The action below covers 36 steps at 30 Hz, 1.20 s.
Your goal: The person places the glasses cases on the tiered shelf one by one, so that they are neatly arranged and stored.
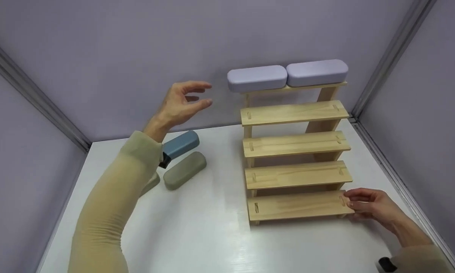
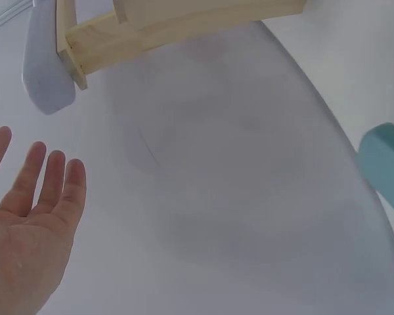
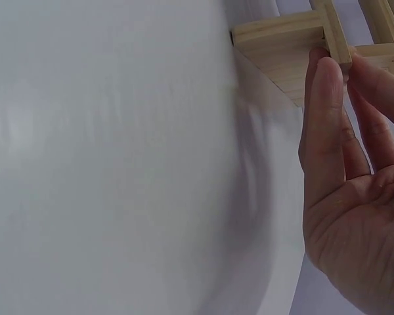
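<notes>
A stepped wooden display stand stands on the table, its several shelves rising toward the back wall. Two lilac glasses cases sit end to end on its top shelf, a left one and a right one. My left hand hovers in the air left of these cases, fingers apart and nothing held. In the left wrist view its palm is seen with spread fingers. With my right hand I pinch the right end of the lowest shelf, thumb and fingers on its edge.
A blue case and an olive-green case lie on the white table at left. Another greenish case is partly hidden behind my left sleeve. Grey-lilac walls enclose the table at the back and both sides.
</notes>
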Motion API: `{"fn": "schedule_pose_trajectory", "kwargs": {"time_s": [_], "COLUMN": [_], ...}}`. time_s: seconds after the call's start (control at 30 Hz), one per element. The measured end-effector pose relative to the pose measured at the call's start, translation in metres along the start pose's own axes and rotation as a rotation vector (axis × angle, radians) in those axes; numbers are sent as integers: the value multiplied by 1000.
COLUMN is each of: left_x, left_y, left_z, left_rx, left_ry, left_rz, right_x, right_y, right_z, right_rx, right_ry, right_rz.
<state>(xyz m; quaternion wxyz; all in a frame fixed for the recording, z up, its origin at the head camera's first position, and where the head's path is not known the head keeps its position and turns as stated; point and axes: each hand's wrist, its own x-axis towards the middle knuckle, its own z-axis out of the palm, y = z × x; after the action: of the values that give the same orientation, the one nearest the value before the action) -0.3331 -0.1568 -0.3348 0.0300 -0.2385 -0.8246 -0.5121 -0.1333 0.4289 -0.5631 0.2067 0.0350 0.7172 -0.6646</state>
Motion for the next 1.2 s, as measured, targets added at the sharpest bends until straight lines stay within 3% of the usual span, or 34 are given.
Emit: {"fn": "schedule_pose_trajectory", "kwargs": {"time_s": [0.47,0.77,1.2], "left_x": [-74,-100,-144], "left_y": [-48,-72,-140], "left_z": [-3,5,22], "left_rx": [24,18,48], "left_ry": [-61,-69,-42], "left_rz": [-69,-100,-267], "right_x": [0,0,-2], "right_y": [-1,0,2], "right_z": [3,1,2], "right_rx": [-3,12,0], "right_ry": [6,7,13], "right_rz": [4,0,-14]}}
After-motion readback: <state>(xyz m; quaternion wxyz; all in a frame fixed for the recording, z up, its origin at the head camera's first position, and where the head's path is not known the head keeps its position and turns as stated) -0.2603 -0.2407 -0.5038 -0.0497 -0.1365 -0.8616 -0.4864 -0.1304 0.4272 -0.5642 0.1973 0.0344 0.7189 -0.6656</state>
